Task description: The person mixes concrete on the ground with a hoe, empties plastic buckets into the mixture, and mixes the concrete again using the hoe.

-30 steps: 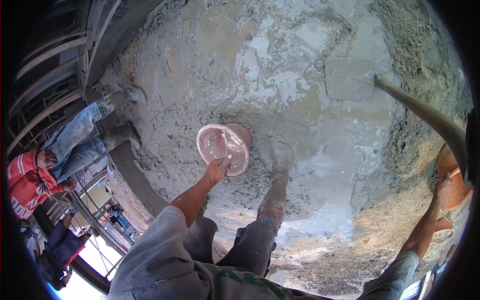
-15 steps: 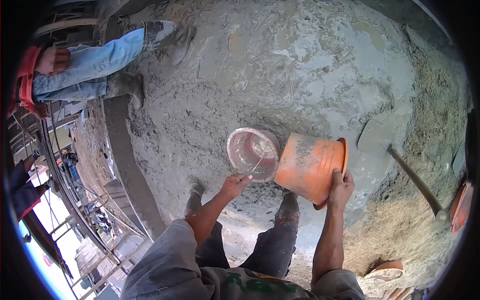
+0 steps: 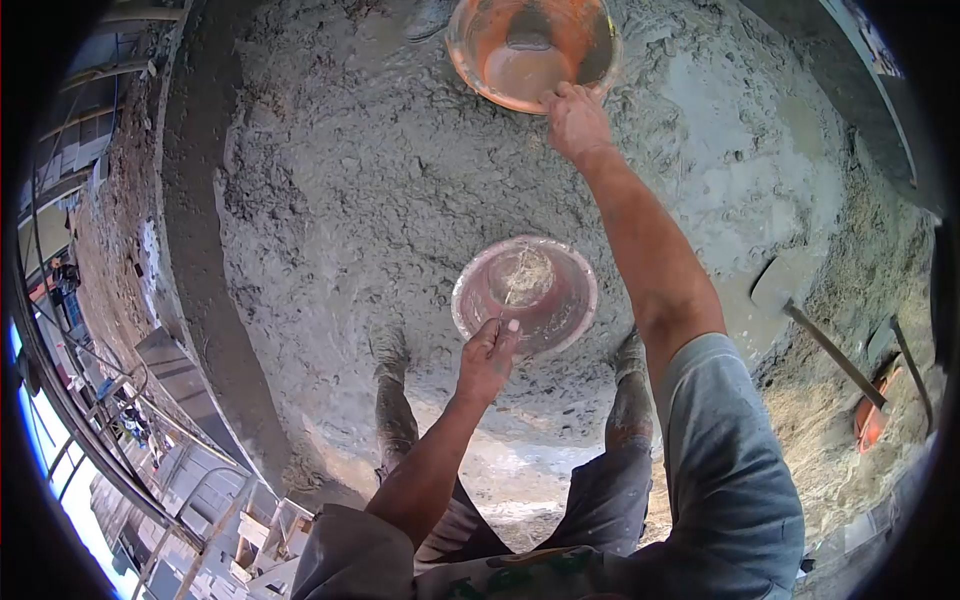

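Observation:
My left hand is closed at the near rim of a pink bucket, pinching its thin handle. The pink bucket stands on the wet grey mortar between my feet, and light residue shows at its bottom. My right arm reaches far forward, and my right hand grips the near rim of an orange bucket. This bucket's mouth faces the camera at the top of the view, with greyish material inside.
At the right a hoe lies across mortar and sand, beside a second handle and an orange container. A mortar-covered edge runs down the left. Scaffolding and wood pieces stand beyond it at the lower left.
My right hand has brought the orange bucket from the right side, past the pink bucket, to far forward. The person in red has left the view. My left hand stays at the pink bucket.

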`<state>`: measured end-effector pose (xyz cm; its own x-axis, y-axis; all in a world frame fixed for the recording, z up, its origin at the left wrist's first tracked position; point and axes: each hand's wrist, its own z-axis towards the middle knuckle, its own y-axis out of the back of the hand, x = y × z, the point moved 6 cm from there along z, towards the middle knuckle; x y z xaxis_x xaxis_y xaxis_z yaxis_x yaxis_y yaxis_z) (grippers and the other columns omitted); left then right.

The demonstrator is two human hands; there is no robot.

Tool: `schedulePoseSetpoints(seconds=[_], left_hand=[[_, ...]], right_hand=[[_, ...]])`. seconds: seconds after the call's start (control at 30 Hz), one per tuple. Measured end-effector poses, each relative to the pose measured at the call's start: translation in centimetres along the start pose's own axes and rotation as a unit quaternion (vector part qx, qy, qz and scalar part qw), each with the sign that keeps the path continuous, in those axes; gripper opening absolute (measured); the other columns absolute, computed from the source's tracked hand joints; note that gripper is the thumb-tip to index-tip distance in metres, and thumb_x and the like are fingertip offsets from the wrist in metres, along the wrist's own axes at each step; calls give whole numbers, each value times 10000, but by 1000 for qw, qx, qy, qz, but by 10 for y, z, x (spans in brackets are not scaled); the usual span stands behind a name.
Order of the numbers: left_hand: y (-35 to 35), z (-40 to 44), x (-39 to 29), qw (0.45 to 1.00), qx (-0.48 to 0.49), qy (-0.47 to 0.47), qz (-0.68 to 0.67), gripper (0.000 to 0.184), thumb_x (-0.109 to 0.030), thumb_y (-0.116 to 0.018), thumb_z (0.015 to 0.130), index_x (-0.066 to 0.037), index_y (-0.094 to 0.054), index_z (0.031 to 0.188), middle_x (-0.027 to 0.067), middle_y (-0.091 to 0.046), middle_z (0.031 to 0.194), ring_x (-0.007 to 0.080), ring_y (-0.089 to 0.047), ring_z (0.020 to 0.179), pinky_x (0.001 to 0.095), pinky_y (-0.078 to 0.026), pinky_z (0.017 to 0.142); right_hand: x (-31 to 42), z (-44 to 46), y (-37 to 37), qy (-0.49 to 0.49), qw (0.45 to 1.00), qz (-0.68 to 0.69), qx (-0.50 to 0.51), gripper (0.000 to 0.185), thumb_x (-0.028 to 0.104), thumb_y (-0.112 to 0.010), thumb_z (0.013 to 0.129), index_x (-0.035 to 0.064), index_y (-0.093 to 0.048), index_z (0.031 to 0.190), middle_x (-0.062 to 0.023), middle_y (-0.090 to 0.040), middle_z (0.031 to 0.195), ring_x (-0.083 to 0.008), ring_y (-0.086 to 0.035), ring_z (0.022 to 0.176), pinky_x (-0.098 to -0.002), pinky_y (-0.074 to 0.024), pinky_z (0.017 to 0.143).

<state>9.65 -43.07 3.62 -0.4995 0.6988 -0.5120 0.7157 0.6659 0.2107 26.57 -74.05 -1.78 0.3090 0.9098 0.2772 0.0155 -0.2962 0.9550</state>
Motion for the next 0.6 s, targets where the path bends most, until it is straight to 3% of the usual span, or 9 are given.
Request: schedulePoseSetpoints(seconds=[0.1, 0.17, 0.2, 0.27, 0.33, 0.4, 0.43, 0.5, 0.6], left_hand=[[19, 5, -3, 998, -16, -39, -48, 395, -402, -492, 974, -29, -619, 955, 97, -588, 724, 179, -511, 652, 318, -446, 672], [26, 5, 2, 996, -19, -26, -77, 388, -400, -502, 970, -32, -627, 975, 90, -566, 703, 165, -489, 647, 311, -439, 664], [36, 4, 10, 997, -15, 3, -80, 382, -397, -509, 967, -35, -630, 986, 86, -558, 700, 156, -481, 649, 306, -436, 662], [58, 1, 18, 999, -39, -3, -13, 359, -379, -533, 958, -38, -636, 1004, 76, -557, 705, 129, -469, 653, 290, -430, 648], [79, -12, 20, 991, -87, -24, 95, 304, -326, -579, 940, -44, -644, 1033, 52, -573, 721, 99, -463, 644, 274, -426, 616], [94, -15, 37, 988, -117, -29, 96, 265, -263, -624, 918, -53, -651, 1077, 20, -584, 729, 81, -461, 626, 268, -425, 582], [99, -13, 52, 990, -125, -45, 56, 266, -238, -641, 907, -56, -651, 1100, 8, -584, 729, 75, -461, 618, 268, -425, 570], [92, -10, 61, 992, -116, -55, 19, 285, -199, -663, 889, -62, -649, 1138, -13, -589, 733, 68, -477, 617, 268, -429, 558], [74, -18, 47, 993, -61, -25, 102, 312, -186, -667, 881, -61, -647, 1166, 14, -634, 749, 107, -559, 613, 297, -460, 572]], right_hand=[[36, -41, 17, -41, 978, 45, -198, 478, 135, -640, 748, 98, -592, 1222, -157, -542, 1234, -292, -453, 1241, -422, -345, 1048], [26, -89, 12, -136, 962, 136, -196, 569, 216, -649, 784, 85, -516, 1322, -182, -508, 1300, -329, -393, 1307, -439, -326, 1067], [-2, -118, -24, -245, 915, 298, -121, 585, 267, -658, 795, 82, -506, 1328, -176, -514, 1299, -332, -401, 1300, -455, -339, 1049], [-56, -199, -122, -447, 697, 558, 56, 621, 402, -641, 842, 75, -487, 1348, -153, -509, 1344, -301, -416, 1291, -460, -377, 999], [-35, -260, -141, -567, 538, 583, 221, 664, 478, -604, 852, 69, -485, 1362, -151, -475, 1397, -282, -417, 1297, -421, -373, 1009], [-3, -283, -171, -513, 578, 565, 290, 737, 544, -579, 845, 68, -447, 1393, -137, -446, 1424, -282, -398, 1310, -415, -369, 1010], [23, -283, -178, -484, 589, 598, 250, 820, 608, -590, 803, 6, -484, 1349, -181, -485, 1376, -303, -428, 1284, -400, -363, 1018], [55, -310, -247, -548, 474, 645, 244, 866, 650, -598, 772, -57, -543, 1269, -228, -548, 1284, -324, -501, 1209, -377, -383, 1002], [55, -322, -238, -571, 432, 649, 257, 893, 677, -593, 757, -102, -581, 1192, -256, -594, 1200, -349, -553, 1141, -364, -404, 982]])
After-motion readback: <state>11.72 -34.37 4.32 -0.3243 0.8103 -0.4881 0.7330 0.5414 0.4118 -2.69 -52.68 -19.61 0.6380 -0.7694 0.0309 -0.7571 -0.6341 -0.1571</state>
